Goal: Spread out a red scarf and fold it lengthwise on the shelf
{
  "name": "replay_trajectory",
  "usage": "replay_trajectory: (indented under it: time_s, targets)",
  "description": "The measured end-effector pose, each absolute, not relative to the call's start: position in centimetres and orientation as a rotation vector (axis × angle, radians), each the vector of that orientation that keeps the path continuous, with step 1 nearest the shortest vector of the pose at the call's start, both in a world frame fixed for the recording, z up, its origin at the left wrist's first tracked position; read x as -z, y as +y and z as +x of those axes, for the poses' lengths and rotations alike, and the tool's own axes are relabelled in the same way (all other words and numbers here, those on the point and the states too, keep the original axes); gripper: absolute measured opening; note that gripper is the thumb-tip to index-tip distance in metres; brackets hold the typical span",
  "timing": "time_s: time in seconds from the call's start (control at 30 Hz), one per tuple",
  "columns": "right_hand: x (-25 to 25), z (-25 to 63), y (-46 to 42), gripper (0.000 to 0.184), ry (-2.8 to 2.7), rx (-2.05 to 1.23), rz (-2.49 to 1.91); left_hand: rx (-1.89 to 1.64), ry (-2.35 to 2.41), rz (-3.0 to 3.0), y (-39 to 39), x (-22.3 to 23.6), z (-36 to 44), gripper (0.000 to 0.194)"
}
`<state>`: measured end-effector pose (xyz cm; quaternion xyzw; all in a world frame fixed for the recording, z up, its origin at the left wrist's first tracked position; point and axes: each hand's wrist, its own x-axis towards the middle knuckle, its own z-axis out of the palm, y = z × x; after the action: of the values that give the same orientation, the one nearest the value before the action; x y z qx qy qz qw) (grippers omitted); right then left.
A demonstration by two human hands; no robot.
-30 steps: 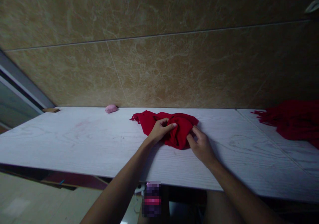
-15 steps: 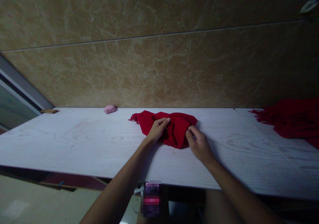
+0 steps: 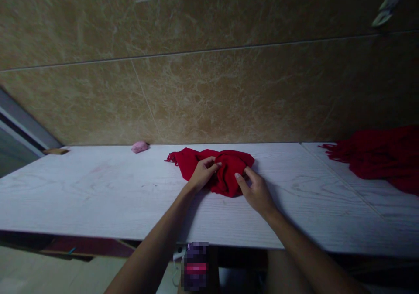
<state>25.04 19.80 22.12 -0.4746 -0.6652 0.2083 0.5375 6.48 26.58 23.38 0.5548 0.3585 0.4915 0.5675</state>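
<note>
A crumpled red scarf (image 3: pixel 231 172) with a fringe at its left end lies bunched on the white wood-grain tabletop (image 3: pixel 108 198). My left hand (image 3: pixel 203 174) rests over its middle, thumb and fingers bent round a fold of the cloth. At the scarf's right edge, my right hand (image 3: pixel 257 189) has its thumb on top and its fingers at the side, the cloth between them. Some of the fingertips are hidden by the folds.
Another red fringed cloth (image 3: pixel 386 158) lies at the far right. A small pink object (image 3: pixel 140 147) sits by the tiled wall (image 3: pixel 229 93), and a brown block (image 3: pixel 56 151) is in the left corner. Below the table's front edge are open shelves (image 3: pixel 85 245).
The right thumb has slid left over the scarf and spread from the index finger. The left fingertips have shifted slightly on the fold. The camera view has moved a little.
</note>
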Motion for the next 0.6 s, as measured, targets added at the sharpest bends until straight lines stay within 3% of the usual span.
replay_trajectory:
  time_s: [0.17,0.47,0.6]
  targets:
    - [-22.0,25.4,20.0,0.035,-1.464,-0.531,-1.127,-1.146,0.848,1.308,26.8,-23.2,6.3,0.054]
    - [-22.1,26.8,21.2,0.048,-0.701,-0.940,-0.914,-1.328,0.759,0.939,27.1,-23.7,6.1,0.055]
    - [-22.2,27.3,21.6,0.041,-0.627,-1.093,-0.851,-1.334,0.720,0.855,27.2,-24.0,5.6,0.056]
